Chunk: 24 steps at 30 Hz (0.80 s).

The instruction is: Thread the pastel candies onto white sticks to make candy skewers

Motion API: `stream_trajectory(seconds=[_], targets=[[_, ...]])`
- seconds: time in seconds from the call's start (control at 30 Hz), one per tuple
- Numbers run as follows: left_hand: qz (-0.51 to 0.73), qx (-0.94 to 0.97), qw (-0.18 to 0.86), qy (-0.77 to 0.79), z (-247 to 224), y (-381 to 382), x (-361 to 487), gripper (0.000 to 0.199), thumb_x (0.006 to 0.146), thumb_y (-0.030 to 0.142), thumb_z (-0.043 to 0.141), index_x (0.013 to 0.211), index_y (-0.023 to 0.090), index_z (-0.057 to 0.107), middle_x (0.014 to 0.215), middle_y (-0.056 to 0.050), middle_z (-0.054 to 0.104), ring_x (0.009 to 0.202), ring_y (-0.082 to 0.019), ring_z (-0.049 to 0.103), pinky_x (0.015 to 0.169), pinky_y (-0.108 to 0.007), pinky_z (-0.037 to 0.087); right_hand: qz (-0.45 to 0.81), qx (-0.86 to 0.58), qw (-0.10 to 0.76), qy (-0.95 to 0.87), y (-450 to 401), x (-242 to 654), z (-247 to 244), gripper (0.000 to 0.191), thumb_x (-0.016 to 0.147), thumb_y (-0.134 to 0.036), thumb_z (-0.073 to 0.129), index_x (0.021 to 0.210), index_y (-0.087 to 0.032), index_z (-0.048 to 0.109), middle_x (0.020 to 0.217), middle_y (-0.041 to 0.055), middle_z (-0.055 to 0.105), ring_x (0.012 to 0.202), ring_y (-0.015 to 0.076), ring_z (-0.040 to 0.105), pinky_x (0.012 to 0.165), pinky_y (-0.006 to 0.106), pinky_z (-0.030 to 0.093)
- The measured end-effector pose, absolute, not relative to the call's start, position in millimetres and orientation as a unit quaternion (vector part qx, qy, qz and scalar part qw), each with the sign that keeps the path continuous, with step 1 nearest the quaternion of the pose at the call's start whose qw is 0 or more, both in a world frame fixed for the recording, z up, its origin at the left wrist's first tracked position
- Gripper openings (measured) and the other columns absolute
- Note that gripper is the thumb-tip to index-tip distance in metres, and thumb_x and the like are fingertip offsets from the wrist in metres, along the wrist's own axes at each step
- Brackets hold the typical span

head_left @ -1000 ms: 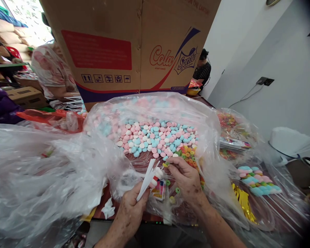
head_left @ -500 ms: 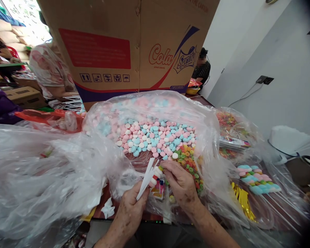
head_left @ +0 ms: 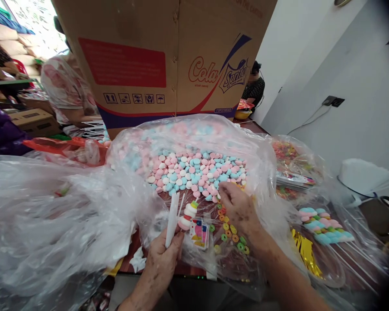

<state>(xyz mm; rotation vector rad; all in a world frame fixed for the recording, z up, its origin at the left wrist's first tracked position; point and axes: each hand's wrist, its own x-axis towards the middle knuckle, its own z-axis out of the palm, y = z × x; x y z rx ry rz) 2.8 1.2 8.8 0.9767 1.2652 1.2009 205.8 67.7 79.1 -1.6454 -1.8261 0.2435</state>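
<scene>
My left hand [head_left: 164, 255] is closed around white sticks [head_left: 172, 218]. One stick carries a stack of white and pink candies [head_left: 188, 216] with a green and yellow ring near its tip. My right hand [head_left: 238, 205] reaches over the colourful ring candies [head_left: 227, 226], at the edge of the marshmallow pile; its fingers are bent, and what they hold, if anything, is hidden. Pink, blue and white marshmallows [head_left: 194, 170] spill from a clear plastic bag [head_left: 262, 164]. A small printed card [head_left: 199, 234] lies beside the candy stack.
A large cardboard box [head_left: 142, 26] stands behind the pile. Finished-looking marshmallow skewers [head_left: 326, 224] and gold ties [head_left: 304, 252] lie at the right. Crumpled clear plastic [head_left: 52, 224] covers the left. A person in a patterned shirt [head_left: 66, 86] is behind, left; another [head_left: 254, 86] sits behind, right.
My right hand has moved away from the candy stack, up and to the right, onto the candies. My left hand has shifted slightly left, with the sticks more upright.
</scene>
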Motion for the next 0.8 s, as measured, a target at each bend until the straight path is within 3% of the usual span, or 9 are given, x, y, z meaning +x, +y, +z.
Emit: stream_trajectory(seconds=[0.07,0.13,0.3,0.57,0.67,0.8], targets=[[0.508,0.4,0.552,0.526,9,2,3,0.042,0.074,0.053,0.068,0.089,0.013,0.072,0.043,0.008,0.042,0.039,-0.008,0.034,0.038,-0.02,0.025,-0.008,-0.645,0.206,-0.736,78,209,77,0.017,0.089,-0.015,0.048,0.092,-0.018,0.065,0.094,0.0103,0.067,0.09,0.0235,0.06,0.078,0.034,0.048],[0.502,0.394,0.568,0.519,8,2,2,0.041,0.075,0.051,0.068,0.09,0.013,0.071,0.043,0.008,0.044,0.038,-0.008,0.035,0.038,-0.02,0.026,-0.082,-0.632,0.116,-0.762,82,208,73,0.016,0.087,-0.01,0.05,0.088,-0.018,0.064,0.093,0.0128,0.065,0.093,0.0255,0.057,0.078,0.034,0.045],[0.522,0.379,0.554,0.527,1,3,5,0.045,0.071,0.054,0.069,0.091,0.013,0.07,0.04,0.01,0.04,0.035,-0.007,0.031,0.035,-0.019,0.021,-0.156,-0.611,0.01,-0.776,83,201,69,0.027,0.08,0.001,0.05,0.097,-0.016,0.062,0.098,0.0144,0.063,0.093,0.0279,0.055,0.074,0.034,0.042],[0.509,0.358,0.582,0.524,10,-1,2,0.045,0.073,0.052,0.07,0.095,0.013,0.069,0.044,0.009,0.044,0.038,-0.007,0.035,0.037,-0.019,0.024,-0.065,-0.542,0.017,-0.838,91,189,71,0.024,0.086,-0.006,0.052,0.103,-0.018,0.063,0.102,0.0108,0.065,0.094,0.025,0.059,0.072,0.03,0.04],[0.513,0.326,0.592,0.529,7,0,3,0.052,0.069,0.055,0.071,0.099,0.012,0.067,0.041,0.01,0.042,0.035,-0.006,0.03,0.035,-0.018,0.018,-0.027,-0.607,0.063,-0.792,92,195,80,0.021,0.09,-0.012,0.049,0.106,-0.018,0.06,0.103,0.0093,0.066,0.088,0.0217,0.061,0.067,0.028,0.038],[0.528,0.328,0.59,0.515,-1,1,3,0.052,0.07,0.055,0.072,0.1,0.012,0.065,0.041,0.011,0.041,0.036,-0.006,0.03,0.035,-0.018,0.018,0.011,-0.622,0.128,-0.773,90,208,86,0.014,0.089,-0.016,0.049,0.099,-0.02,0.058,0.088,0.0044,0.066,0.076,0.0182,0.059,0.062,0.026,0.034]])
